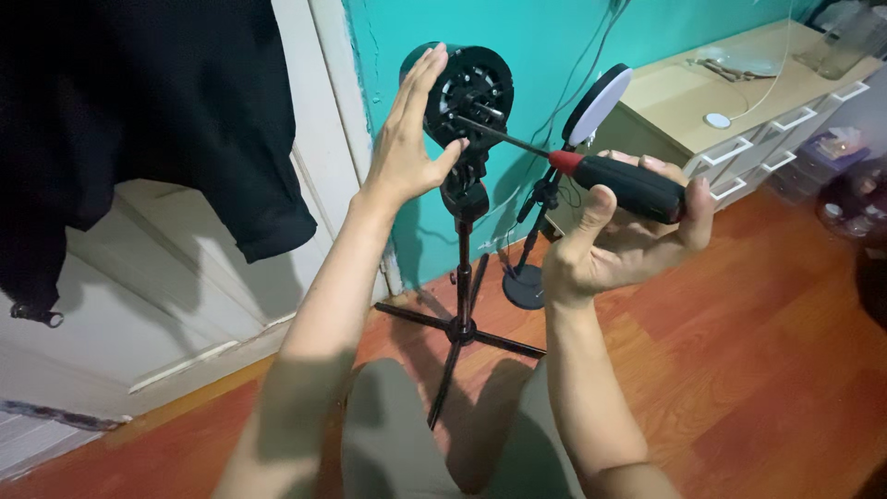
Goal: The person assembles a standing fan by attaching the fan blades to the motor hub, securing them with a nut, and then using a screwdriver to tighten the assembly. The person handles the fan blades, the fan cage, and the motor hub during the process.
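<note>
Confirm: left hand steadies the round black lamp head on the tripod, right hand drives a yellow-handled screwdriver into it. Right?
Not quite. The head view shows the screwdriver handle is black with a red collar, not yellow. The rest holds: left hand steadies the lamp head on the tripod, right hand drives it.

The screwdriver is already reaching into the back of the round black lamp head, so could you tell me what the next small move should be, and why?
Probably a slow turn of the screwdriver by the right hand. Its tip looks set against a fitting at the middle of the lamp head, and the left hand braces the housing's edge, steadying it on its tripod stand. Whether the tip sits in a screw is too small to tell.
</note>
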